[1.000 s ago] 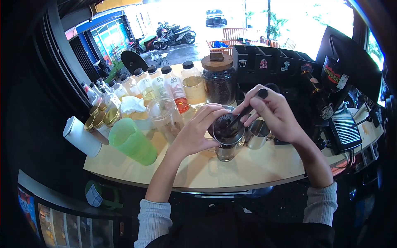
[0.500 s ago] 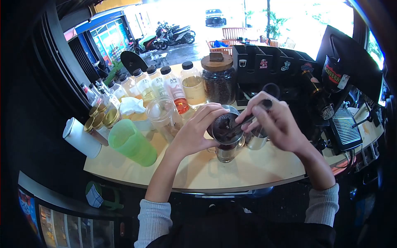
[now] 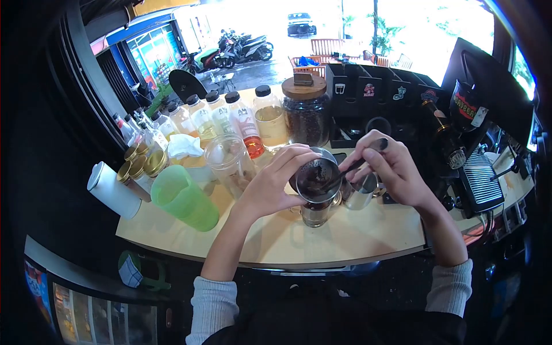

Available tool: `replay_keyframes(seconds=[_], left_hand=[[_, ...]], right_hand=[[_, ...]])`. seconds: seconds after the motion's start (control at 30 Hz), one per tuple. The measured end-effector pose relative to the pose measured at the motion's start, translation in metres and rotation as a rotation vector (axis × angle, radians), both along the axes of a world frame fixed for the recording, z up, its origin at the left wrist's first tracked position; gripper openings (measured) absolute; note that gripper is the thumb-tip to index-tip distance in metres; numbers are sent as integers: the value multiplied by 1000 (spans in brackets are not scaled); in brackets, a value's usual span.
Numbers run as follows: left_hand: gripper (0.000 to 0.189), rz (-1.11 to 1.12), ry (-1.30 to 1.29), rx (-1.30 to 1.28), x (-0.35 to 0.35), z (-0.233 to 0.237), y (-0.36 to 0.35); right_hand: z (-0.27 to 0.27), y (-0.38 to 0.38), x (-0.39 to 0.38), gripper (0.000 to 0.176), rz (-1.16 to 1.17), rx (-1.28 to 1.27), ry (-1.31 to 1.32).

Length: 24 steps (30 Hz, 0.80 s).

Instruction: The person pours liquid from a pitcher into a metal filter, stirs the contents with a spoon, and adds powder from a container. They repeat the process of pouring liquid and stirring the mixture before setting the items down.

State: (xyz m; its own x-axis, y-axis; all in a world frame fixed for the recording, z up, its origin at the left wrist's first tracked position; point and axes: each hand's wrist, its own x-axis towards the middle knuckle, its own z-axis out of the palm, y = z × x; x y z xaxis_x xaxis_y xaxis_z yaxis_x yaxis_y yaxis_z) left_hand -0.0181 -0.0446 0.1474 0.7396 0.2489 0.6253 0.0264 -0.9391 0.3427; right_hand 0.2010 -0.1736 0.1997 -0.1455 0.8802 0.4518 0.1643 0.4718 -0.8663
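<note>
My left hand [image 3: 279, 175] is wrapped round the side of a round clear-rimmed cup [image 3: 332, 156] with dark liquid [image 3: 316, 175] inside. The cup's mouth faces up toward me. In my right hand [image 3: 394, 169] is a dark, long-handled spoon [image 3: 345, 170], pinched between the fingers, its lower end dipping into the cup. Just below the cup, a glass mug [image 3: 315, 215] stands on the counter, its upper part hidden. A clear glass [image 3: 359, 198] stands to the right, under my right hand.
On the wooden counter [image 3: 259, 247] stand a green tumbler [image 3: 184, 198], a clear plastic jar [image 3: 227, 158], several black-capped bottles [image 3: 244, 123] and a wood-lidded jar of dark beans [image 3: 306, 118]. A black compartment box [image 3: 379, 95] is behind. An espresso machine [image 3: 483, 178] sits at right.
My right hand has shifted slightly to the right and the spoon lies at a different angle in the cup. The dark liquid's surface looks less frothy. My left hand keeps its grip.
</note>
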Motion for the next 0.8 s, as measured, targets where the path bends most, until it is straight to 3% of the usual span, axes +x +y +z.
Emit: replay_keyframes(seconds=[0.07, 0.2, 0.23, 0.4, 0.47, 0.53, 0.73, 0.8], left_hand=[[73, -4, 16, 9, 2, 0, 1], [74, -5, 20, 10, 2, -1, 1], [75, -9, 33, 3, 2, -1, 1], [76, -2, 30, 27, 3, -2, 1], [76, -5, 41, 13, 3, -2, 0], [78, -14, 37, 14, 3, -3, 0], [78, -10, 33, 23, 1, -2, -1], [78, -6, 27, 22, 3, -3, -2]], right_hand=[[4, 3, 3, 22, -75, -54, -140], [5, 6, -6, 21, -38, -12, -78], [8, 7, -7, 21, -67, 11, -202], [20, 7, -12, 17, -120, -17, -103], [23, 9, -13, 16, -59, -9, -400], [31, 8, -13, 15, -71, -45, -393], [29, 18, -11, 13, -20, 216, -473], [28, 18, -17, 13, -17, 148, -490]])
